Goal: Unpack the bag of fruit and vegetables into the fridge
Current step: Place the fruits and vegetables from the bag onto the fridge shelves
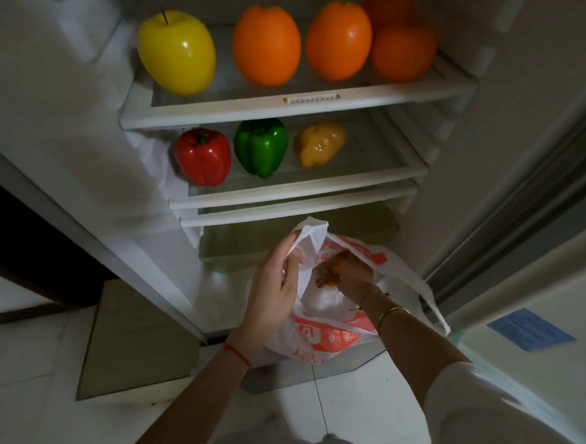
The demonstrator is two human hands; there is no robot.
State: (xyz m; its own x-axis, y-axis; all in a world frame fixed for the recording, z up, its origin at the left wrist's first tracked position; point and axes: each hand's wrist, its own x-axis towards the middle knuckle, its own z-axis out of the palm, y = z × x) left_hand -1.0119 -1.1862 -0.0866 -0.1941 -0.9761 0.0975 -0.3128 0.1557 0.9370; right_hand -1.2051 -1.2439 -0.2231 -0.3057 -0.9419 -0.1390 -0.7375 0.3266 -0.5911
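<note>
A white plastic bag (pixel 317 302) with orange print hangs in front of the open fridge's bottom. My left hand (pixel 274 282) grips the bag's near rim and holds it open. My right hand (pixel 353 275) reaches inside the bag, fingers closed around a small orange-brown item (pixel 329 275) that is mostly hidden. On the upper shelf (pixel 291 108) stand a yellow apple (pixel 176 51) and several oranges (pixel 337 41). The lower shelf (pixel 286 190) holds a red pepper (pixel 203 156), a green pepper (pixel 260 146) and a yellow potato-like item (pixel 318 144).
A clear crisper drawer (pixel 283 242) sits under the shelves, behind the bag. The fridge door (pixel 535 326) stands open at the right with a blue label on it. White floor tiles (pixel 35 377) lie below.
</note>
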